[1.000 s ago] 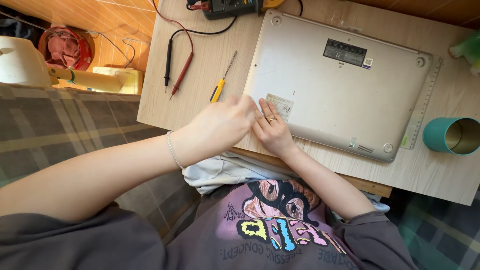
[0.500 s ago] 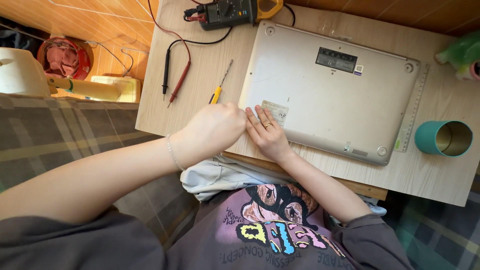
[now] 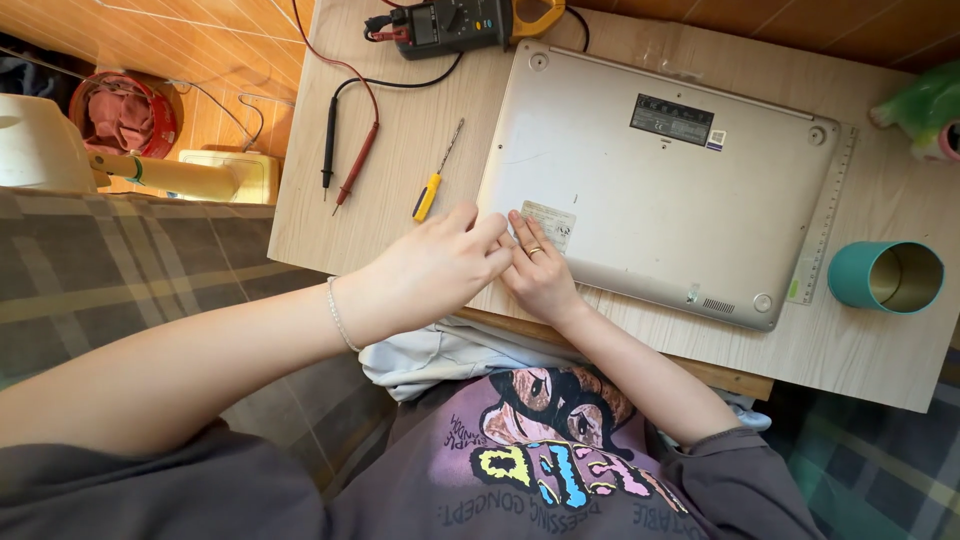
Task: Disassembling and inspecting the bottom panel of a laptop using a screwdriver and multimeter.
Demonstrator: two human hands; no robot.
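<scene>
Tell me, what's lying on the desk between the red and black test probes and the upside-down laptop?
In the head view, a yellow-handled screwdriver lies between the probes and the laptop.

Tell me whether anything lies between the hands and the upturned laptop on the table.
Nothing visible does. The left hand and the right hand already meet at the near left corner of the silver laptop, by its small sticker. The yellow-handled screwdriver lies apart, left of the laptop.

My single head-worn view looks steeply down from close above onto the desk point(image 3: 400, 130), with my own torso filling the bottom edge and wooden floor point(image 3: 200, 40) upper left.
</scene>
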